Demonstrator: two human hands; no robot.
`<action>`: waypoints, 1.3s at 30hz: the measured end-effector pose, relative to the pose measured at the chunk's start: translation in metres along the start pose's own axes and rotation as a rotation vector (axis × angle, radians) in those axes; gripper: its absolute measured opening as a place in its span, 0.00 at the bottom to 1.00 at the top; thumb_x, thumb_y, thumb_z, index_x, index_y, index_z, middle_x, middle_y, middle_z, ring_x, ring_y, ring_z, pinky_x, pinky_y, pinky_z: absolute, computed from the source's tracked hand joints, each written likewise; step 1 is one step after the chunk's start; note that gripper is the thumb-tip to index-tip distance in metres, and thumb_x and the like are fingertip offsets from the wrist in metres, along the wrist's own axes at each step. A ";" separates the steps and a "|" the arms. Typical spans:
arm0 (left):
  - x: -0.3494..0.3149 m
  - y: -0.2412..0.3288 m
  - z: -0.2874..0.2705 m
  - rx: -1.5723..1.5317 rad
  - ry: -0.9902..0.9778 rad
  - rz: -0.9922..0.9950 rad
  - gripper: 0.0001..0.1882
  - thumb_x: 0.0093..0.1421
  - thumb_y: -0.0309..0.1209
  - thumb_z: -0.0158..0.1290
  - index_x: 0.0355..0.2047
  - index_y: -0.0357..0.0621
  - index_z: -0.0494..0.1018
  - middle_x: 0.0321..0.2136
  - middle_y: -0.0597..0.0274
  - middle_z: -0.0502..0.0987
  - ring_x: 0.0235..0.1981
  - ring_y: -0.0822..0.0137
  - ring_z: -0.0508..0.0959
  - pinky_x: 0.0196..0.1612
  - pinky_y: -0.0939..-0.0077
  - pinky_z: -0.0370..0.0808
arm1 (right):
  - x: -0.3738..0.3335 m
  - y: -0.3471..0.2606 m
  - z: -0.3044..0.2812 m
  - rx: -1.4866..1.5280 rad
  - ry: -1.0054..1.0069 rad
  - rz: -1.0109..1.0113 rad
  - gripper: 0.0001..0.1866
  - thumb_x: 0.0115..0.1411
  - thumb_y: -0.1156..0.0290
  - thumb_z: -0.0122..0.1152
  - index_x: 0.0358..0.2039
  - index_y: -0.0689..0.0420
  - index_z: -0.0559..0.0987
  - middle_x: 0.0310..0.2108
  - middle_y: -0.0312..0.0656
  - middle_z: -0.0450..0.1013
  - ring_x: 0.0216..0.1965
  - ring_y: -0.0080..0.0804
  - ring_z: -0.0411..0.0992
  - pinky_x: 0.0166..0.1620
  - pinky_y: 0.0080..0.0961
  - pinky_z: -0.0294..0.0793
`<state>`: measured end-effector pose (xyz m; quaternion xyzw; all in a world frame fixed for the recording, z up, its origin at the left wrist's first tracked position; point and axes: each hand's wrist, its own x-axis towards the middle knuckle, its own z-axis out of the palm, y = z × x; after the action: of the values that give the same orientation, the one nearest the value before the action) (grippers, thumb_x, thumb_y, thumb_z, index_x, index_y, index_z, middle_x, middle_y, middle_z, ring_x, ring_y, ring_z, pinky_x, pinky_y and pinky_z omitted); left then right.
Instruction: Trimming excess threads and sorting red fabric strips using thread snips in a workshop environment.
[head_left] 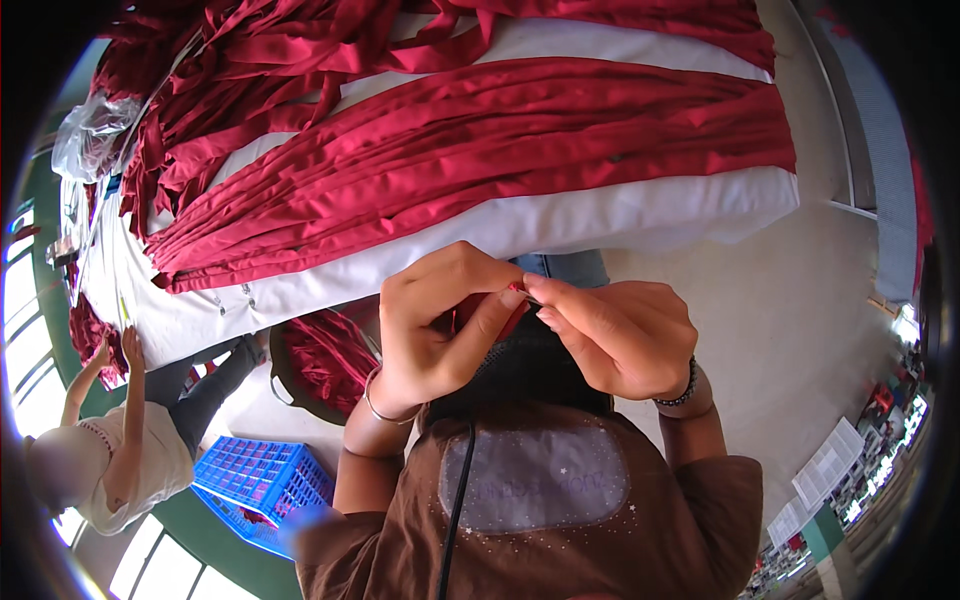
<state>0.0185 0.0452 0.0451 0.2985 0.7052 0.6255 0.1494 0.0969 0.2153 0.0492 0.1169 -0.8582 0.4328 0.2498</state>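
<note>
My left hand (435, 315) is raised in front of my chest, thumb and forefinger pinched on a small piece of red fabric (514, 320). More of the red shows inside the curl of its fingers. My right hand (625, 335) meets it fingertip to fingertip, closed in a pinch. A thin, shiny sliver (533, 298) shows between the right fingertips; it is too small to name. Beyond both hands, long dark-red fabric strips (480, 150) lie gathered lengthwise on a white-covered table (640, 210). Neither hand touches the table.
Left of me stand a dark round tub (285, 375) of red fabric and a blue plastic crate (265, 475). Another person (140, 450) reaches to the table's left end. A clear plastic bag (90, 135) lies at the far left. Pale floor (740, 330) extends to the right.
</note>
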 end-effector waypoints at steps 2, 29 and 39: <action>-0.005 0.000 -0.001 -0.020 -0.003 -0.017 0.03 0.52 0.16 0.54 0.28 0.33 0.76 0.22 0.58 0.75 0.20 0.69 0.72 0.23 0.79 0.66 | 0.005 -0.002 -0.008 0.023 -0.086 0.082 0.12 0.51 0.81 0.64 0.38 0.62 0.82 0.23 0.42 0.78 0.19 0.28 0.76 0.23 0.19 0.74; -0.043 0.023 0.000 -0.796 0.199 -0.010 0.04 0.58 0.22 0.49 0.29 0.35 0.74 0.32 0.62 0.70 0.27 0.76 0.70 0.32 0.85 0.67 | -0.015 -0.070 0.041 0.367 0.106 0.181 0.05 0.52 0.81 0.65 0.27 0.61 0.76 0.22 0.32 0.69 0.20 0.12 0.63 0.23 0.12 0.58; -0.023 0.005 -0.013 -0.683 -0.086 -0.250 0.28 0.69 0.51 0.36 0.51 0.39 0.67 0.37 0.65 0.74 0.28 0.78 0.68 0.28 0.84 0.67 | 0.012 -0.044 -0.004 0.954 0.315 0.619 0.05 0.59 0.71 0.56 0.30 0.59 0.74 0.16 0.28 0.63 0.15 0.11 0.55 0.18 0.13 0.50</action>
<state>0.0299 0.0211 0.0488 0.1688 0.4799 0.7887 0.3452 0.1067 0.1927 0.0872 -0.1054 -0.5156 0.8359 0.1561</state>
